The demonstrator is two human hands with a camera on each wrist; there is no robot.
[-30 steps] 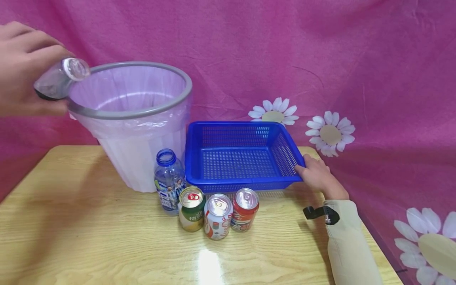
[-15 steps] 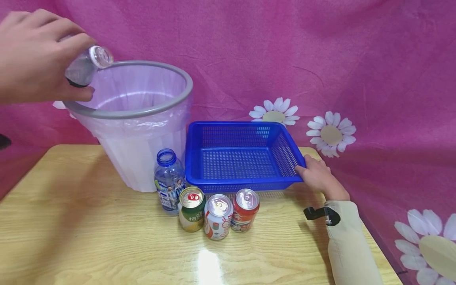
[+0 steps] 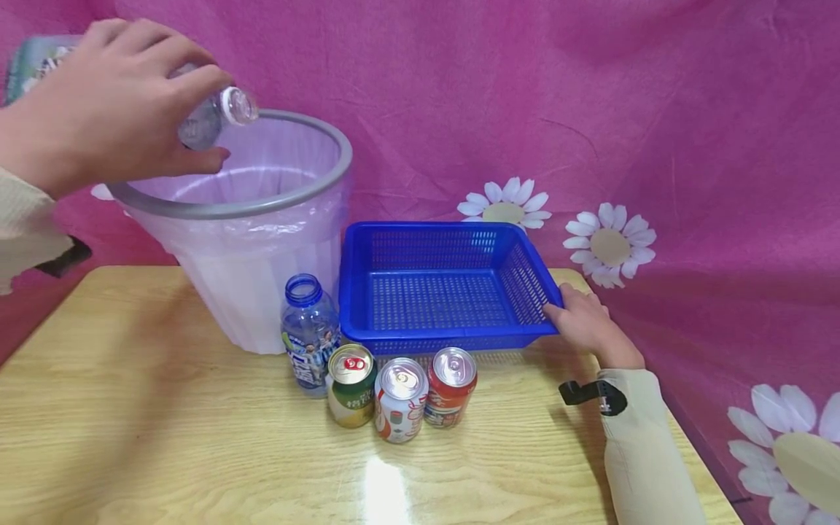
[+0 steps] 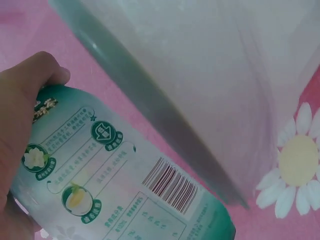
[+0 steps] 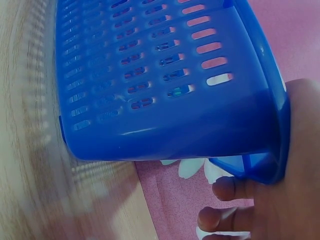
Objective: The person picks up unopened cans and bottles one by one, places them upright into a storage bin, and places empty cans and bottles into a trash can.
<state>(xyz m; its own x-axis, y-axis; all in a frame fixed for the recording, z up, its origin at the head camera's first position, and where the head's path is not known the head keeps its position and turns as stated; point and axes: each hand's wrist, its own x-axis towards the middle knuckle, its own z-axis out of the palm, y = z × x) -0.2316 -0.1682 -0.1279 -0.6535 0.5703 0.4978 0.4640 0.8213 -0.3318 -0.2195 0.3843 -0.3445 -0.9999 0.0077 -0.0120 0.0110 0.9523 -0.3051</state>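
Observation:
My left hand (image 3: 134, 109) grips an uncapped clear plastic bottle (image 4: 125, 170) with a green and white label. The bottle lies nearly sideways, its mouth pointing right over the bin (image 3: 344, 164), a grey-rimmed bin with a thin pinkish liner. Part of the bottle is hidden behind the hand. On the right, my right hand (image 3: 584, 324) holds the near right corner of a blue perforated plastic basket (image 3: 453, 343); in the right wrist view the basket's rim (image 5: 280, 100) sits against the palm, with some fingers below it.
In front of the bin stands an open blue-tinted plastic bottle (image 3: 310, 346). Beside it are a green can (image 3: 352, 394), a white can (image 3: 400, 408) and a red can (image 3: 450, 394), all upright on the wooden table (image 3: 197, 437). A pink floral cloth (image 3: 420, 109) hangs behind.
My left hand has moved right with the bottle, bringing its mouth from the bin's left rim to above the opening. The right hand and basket have stayed in place.

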